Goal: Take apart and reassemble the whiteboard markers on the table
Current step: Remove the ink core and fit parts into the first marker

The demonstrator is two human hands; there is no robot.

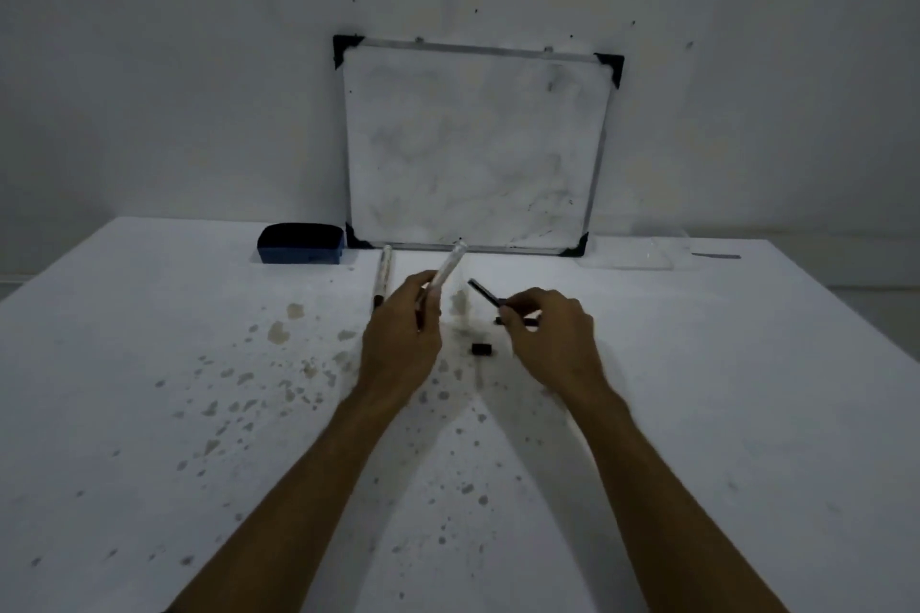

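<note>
Marker is in pieces, mid-job. Left hand point(401, 339) holds the pale marker barrel point(447, 270), fingers closed around its lower part, upper end tilted up and away toward the whiteboard point(473, 144). Right hand point(550, 339) pinches a thin dark rod point(484, 292), likely the ink core, at its near end; the free end angles up-left toward the barrel, not touching it. Both are held above the counter point(149, 363).

Loose parts: a small black piece point(482, 349), probably a cap or end plug, lies on the counter between the hands. Another dark bit sits just under the right fingers; can't tell what it is. A second marker point(384, 276) lies whole just left of the left hand, near the blue eraser point(301, 243).

Risks:
- Core is gripped only at one end, so the long free end can wobble and miss the barrel opening, smearing ink on fingers or counter.
- Can't tell which barrel end is open; feeding the wrong end would jam.
- Black piece sits right under the working zone, so a wrist sweep could knock it away. Light is dim and it would be hard to find.
- Counter is already spotted with stains, so fresh ink drips would go unnoticed.

Pose: both forearms reach in from the near edge, converging; wrists raised, hands near each other but apart.
</note>
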